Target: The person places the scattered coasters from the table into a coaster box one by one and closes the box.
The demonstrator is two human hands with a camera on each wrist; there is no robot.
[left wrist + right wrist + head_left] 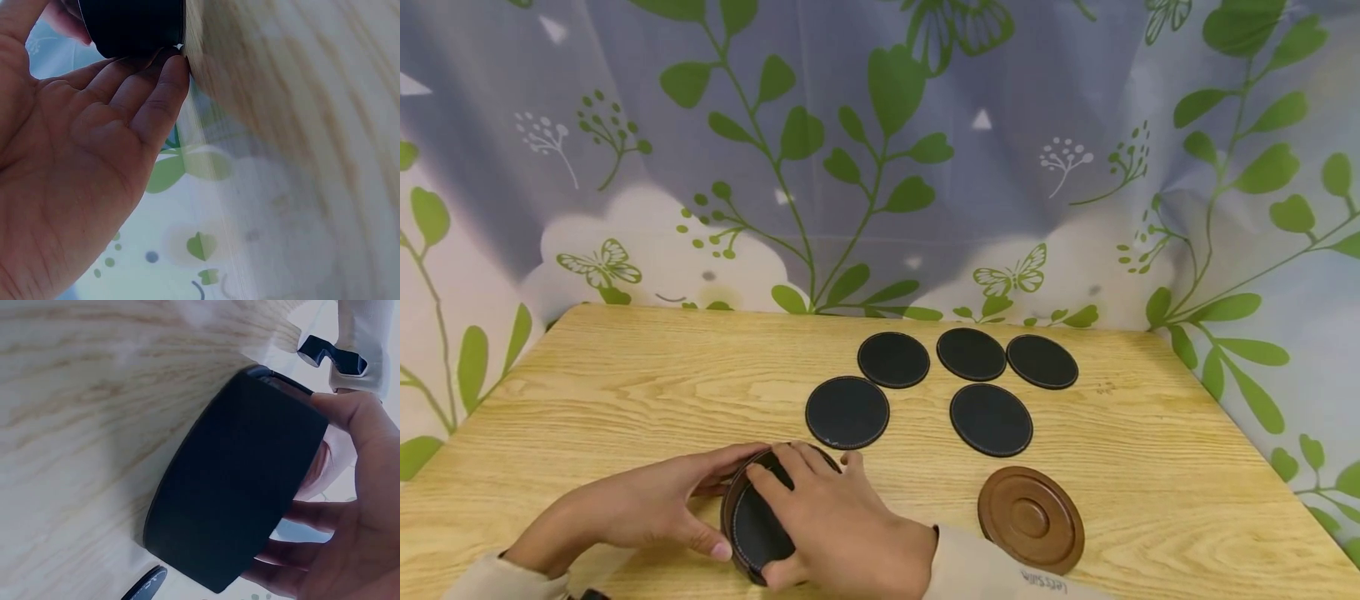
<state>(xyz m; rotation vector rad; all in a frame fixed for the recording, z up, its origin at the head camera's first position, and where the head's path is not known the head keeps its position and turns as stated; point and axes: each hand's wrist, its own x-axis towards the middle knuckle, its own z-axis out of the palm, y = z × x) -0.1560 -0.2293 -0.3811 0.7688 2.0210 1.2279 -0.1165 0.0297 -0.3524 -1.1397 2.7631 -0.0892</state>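
A round black holder (727, 521) with a brown inner wall stands near the table's front edge. Inside it lies a black stitched coaster (752, 527). My left hand (651, 507) is at the holder's left side; in the left wrist view its straight fingers touch the dark outer wall. From above, my right hand (842, 521) reaches over the opening, fingers bent down at the coaster's far edge and thumb at the near edge. The right wrist view shows the holder (231, 481) from its side, the thumb at its rim. Part of the coaster is hidden under the right hand.
Several black coasters lie flat beyond the holder, among them one just behind it (847, 412) and one to the right (991, 420). A brown ringed disc (1032, 521) lies beside the right sleeve. Patterned curtain (880, 167) hangs along the back of the wooden table (647, 375).
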